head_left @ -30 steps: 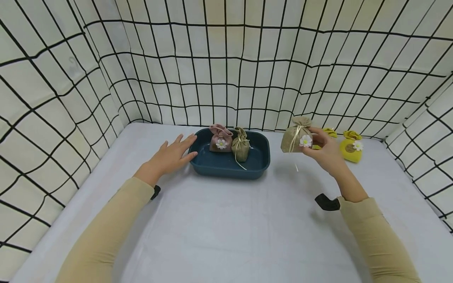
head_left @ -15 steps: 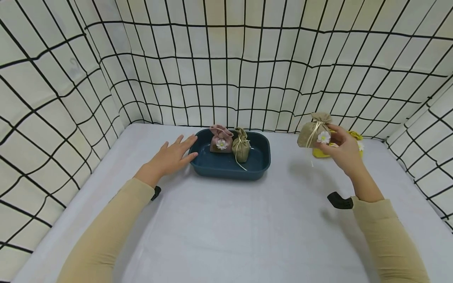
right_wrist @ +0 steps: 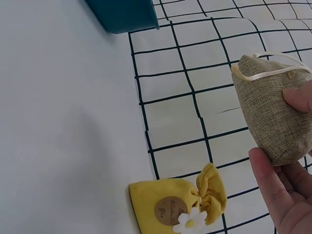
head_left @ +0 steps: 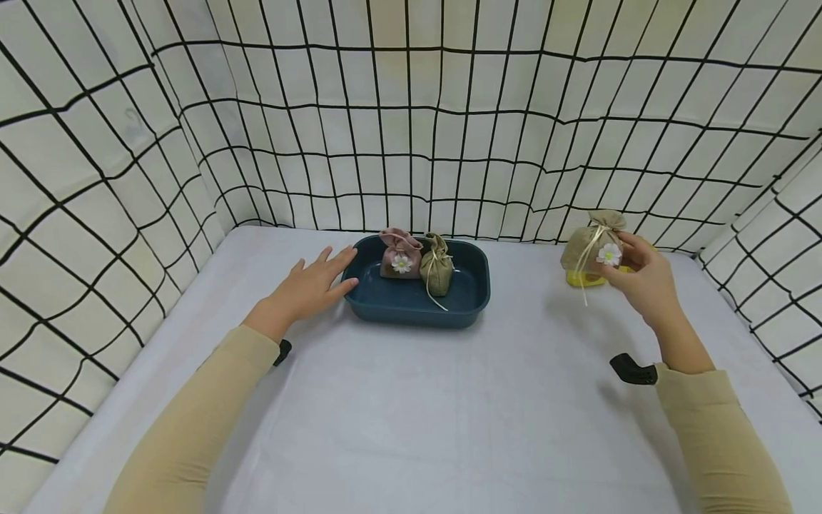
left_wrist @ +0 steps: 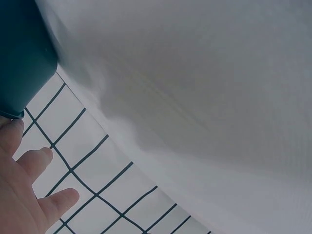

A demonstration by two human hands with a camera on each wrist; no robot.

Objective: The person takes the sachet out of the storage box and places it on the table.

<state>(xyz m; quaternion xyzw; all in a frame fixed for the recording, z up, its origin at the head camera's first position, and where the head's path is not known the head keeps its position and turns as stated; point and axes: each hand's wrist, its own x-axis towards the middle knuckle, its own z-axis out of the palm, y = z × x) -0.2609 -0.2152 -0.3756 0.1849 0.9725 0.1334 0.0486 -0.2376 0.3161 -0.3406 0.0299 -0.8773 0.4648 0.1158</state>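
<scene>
right hand (head_left: 642,275) — grips tan pouch (head_left: 594,246), right of blue tray (head_left: 475,303) | left hand (head_left: 308,285) — fingers flat, touching tray's left rim | yellow pouch (right_wrist: 178,209) below the tan one

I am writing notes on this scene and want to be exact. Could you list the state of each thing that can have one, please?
Left hand: open, fingers straight, touching the blue tray's rim.
Right hand: grips the tan pouch, raised off the table.
Tan pouch: tied shut, held in the air.
Blue tray: on the table, holding two pouches.
Pink pouch: upright, tied shut.
Olive pouch: upright, tied shut.
Yellow pouch: lying on its side, tied shut.
</scene>
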